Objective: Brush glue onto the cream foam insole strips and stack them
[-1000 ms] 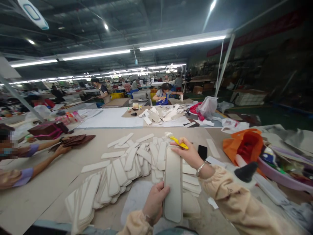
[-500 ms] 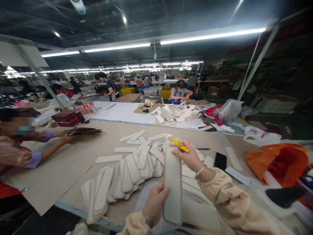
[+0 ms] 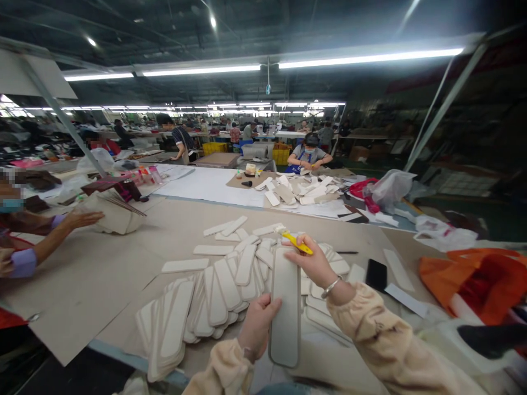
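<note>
My left hand grips the lower left edge of a long cream padded strip that stands upright in front of me. My right hand touches the strip's top end and pinches a yellow-handled brush whose bristles point left. Below and to the left, several similar cream strips lie fanned in overlapping rows on the brown table.
A black phone lies right of the strips, an orange bag further right. On the left a co-worker's hand holds a stack of pale pieces. More strips and workers fill the tables behind.
The view has swung left and down a little. My hands keep their hold on the strip and brush. The co-worker at the left has lifted a stack of pieces off the table.
</note>
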`<action>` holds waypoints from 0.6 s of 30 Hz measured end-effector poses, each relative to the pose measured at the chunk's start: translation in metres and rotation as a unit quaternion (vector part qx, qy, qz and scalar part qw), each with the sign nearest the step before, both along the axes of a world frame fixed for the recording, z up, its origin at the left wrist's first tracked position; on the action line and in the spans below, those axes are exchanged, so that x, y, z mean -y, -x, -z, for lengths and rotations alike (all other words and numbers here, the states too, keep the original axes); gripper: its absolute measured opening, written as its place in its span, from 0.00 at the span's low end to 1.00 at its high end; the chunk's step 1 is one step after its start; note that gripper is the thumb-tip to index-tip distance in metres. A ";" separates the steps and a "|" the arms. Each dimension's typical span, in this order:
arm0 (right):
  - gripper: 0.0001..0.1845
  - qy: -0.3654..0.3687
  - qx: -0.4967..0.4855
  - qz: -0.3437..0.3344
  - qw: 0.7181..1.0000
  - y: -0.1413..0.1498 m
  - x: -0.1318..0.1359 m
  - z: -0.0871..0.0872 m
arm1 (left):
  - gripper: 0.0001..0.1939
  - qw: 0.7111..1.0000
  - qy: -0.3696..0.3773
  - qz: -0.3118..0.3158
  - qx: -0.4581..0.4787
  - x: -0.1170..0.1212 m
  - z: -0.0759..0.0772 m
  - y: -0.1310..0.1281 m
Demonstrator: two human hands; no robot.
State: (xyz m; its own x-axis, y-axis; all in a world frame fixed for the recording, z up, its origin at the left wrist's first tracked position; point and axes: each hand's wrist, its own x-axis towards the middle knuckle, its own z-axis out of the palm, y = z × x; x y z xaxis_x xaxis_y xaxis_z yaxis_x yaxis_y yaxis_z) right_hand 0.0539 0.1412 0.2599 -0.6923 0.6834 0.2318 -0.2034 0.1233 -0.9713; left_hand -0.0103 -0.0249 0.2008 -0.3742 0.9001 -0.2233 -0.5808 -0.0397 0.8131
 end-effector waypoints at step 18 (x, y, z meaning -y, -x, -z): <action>0.20 0.014 0.010 0.025 1.000 0.010 0.001 0.017 | 0.14 1.000 -0.003 -0.005 0.013 0.003 0.011 0.014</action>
